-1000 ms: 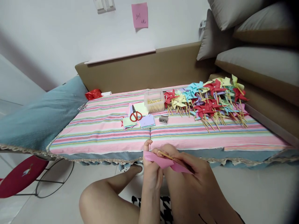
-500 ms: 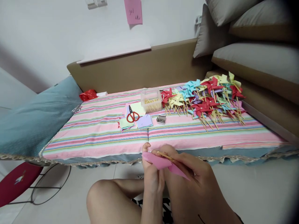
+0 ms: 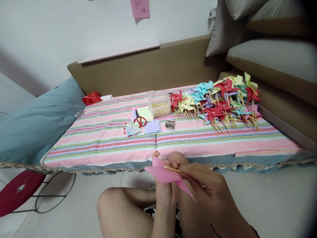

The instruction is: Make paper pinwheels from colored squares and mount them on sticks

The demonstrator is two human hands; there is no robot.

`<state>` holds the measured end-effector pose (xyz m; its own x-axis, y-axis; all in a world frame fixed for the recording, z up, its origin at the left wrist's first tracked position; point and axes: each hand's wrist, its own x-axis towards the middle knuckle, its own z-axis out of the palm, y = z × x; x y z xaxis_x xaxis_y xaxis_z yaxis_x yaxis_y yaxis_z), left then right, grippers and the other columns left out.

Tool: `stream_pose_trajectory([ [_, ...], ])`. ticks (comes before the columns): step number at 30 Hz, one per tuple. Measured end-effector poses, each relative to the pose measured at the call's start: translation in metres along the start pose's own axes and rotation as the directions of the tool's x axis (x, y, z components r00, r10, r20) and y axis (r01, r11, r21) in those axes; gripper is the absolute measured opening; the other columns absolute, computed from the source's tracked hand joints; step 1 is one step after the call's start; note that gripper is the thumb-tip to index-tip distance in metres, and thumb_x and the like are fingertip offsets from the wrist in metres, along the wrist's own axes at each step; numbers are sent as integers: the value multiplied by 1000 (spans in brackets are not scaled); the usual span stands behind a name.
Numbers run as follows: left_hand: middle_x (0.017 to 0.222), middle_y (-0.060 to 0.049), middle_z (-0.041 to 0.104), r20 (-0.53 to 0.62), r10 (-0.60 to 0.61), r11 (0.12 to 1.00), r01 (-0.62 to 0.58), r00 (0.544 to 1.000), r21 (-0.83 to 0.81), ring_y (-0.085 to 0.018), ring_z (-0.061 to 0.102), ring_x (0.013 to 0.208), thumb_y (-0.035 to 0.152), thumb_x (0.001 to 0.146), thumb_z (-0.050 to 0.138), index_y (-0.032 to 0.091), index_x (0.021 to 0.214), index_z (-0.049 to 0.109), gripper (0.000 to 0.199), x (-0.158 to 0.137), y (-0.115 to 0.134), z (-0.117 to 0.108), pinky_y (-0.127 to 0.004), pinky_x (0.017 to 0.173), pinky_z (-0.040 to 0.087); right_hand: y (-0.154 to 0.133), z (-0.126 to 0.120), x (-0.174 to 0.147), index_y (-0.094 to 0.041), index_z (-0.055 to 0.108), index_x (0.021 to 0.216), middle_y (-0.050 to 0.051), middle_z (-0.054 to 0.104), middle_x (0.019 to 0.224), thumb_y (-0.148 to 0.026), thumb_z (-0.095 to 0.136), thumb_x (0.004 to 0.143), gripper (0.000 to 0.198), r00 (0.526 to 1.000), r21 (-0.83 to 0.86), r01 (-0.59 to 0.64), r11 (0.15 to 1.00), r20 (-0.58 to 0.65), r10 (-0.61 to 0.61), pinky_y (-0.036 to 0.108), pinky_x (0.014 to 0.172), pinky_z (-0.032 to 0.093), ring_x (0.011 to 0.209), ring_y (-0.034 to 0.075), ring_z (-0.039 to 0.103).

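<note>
Above my knees, my left hand (image 3: 165, 191) is closed on a pink paper pinwheel (image 3: 162, 174), its fingers mostly hidden behind the paper. My right hand (image 3: 208, 185) pinches a thin wooden stick (image 3: 173, 169), whose tip lies against the middle of the pinwheel. Whether a pin joins stick and paper cannot be made out. Farther off on the striped cloth, a small open box of pins (image 3: 170, 125) sits near a clear plastic box (image 3: 159, 105) with many wooden sticks. Left of these, red-handled scissors (image 3: 140, 119) lie on coloured paper sheets (image 3: 152, 127).
A large heap of finished pinwheels (image 3: 218, 102) covers the right side of the striped cloth (image 3: 106, 142). Grey cushions (image 3: 269, 59) are stacked at the far right. A red plastic bag (image 3: 91, 98) lies at the left back; a red stool (image 3: 22, 191) stands at lower left.
The pink pinwheel has turned so that more of its face shows, and the stick's tip now lies flatter against its middle. The camera view has shifted slightly.
</note>
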<state>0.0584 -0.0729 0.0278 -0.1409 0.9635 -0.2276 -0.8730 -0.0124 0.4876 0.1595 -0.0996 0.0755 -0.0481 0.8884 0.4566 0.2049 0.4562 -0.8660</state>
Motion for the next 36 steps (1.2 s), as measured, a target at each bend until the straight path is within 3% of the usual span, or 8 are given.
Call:
stream_pose_trajectory([
  [8, 67, 6, 59, 25, 26, 998, -27, 999, 64, -10, 58, 57, 35, 62, 81, 33, 111, 56, 55, 9, 3, -1, -30, 72, 51, -2, 5, -2, -26, 69, 98, 1, 71, 95, -9, 54, 88, 24, 997, -18, -74, 997, -17, 74, 25, 76, 51, 86, 15, 65],
  [12, 100, -5, 66, -74, -57, 987, 67, 996, 143, -21, 65, 95, 38, 73, 72, 31, 121, 51, 53, 13, 11, 2, -38, 89, 47, 3, 1, -5, -23, 69, 95, 2, 70, 91, -12, 59, 85, 18, 996, -168, -62, 984, -73, 50, 27, 73, 51, 82, 16, 64],
  [14, 122, -8, 60, 7, -5, 983, 4, 1000, 185, -23, 57, 114, 38, 76, 69, 31, 122, 50, 50, 14, 18, 0, -39, 97, 42, 8, -2, -5, -23, 68, 91, 1, 70, 84, -14, 62, 82, 14, 989, -277, -67, 958, -147, 26, 27, 67, 50, 75, 15, 62],
  [16, 128, -10, 57, 97, 27, 980, -46, 995, 191, -25, 53, 119, 53, 78, 62, 26, 117, 53, 48, 15, 25, -5, -39, 97, 42, 14, -4, -5, -23, 67, 88, -1, 68, 78, -16, 64, 81, 10, 976, -349, -110, 931, -213, 36, 26, 63, 48, 68, 15, 60],
  [19, 117, -12, 62, 167, -26, 964, -19, 986, 265, -25, 58, 110, 63, 73, 60, 21, 113, 53, 58, 13, 32, -8, -37, 92, 45, 19, -4, -4, -24, 66, 87, -1, 68, 77, -18, 63, 81, 9, 967, -360, -182, 915, -235, 100, 26, 63, 47, 66, 14, 59],
  [24, 92, -2, 66, 34, 3, 892, -18, 999, 452, -12, 63, 81, 24, 67, 79, 22, 111, 48, 54, 1, 25, 3, -23, 75, 47, 22, 7, -8, -24, 66, 85, -1, 68, 74, -19, 62, 81, 8, 960, -339, -237, 910, -226, 166, 24, 58, 46, 65, 14, 59],
  [29, 77, 2, 63, -46, 69, 897, -42, 997, 440, -8, 59, 62, 26, 69, 76, 21, 105, 45, 48, -4, 22, 11, -18, 61, 45, 24, 15, -13, -24, 66, 86, -2, 66, 72, -18, 64, 80, 9, 969, -366, -179, 913, -229, 99, 25, 60, 47, 64, 14, 59],
  [36, 57, 10, 53, -123, 159, 867, -79, 979, 491, -3, 45, 43, 26, 66, 78, 21, 106, 45, 52, -5, 29, 8, -13, 47, 35, 22, 16, -15, -24, 65, 85, -2, 67, 72, -16, 66, 77, 11, 975, -332, -167, 928, -195, 106, 26, 60, 48, 61, 15, 60],
])
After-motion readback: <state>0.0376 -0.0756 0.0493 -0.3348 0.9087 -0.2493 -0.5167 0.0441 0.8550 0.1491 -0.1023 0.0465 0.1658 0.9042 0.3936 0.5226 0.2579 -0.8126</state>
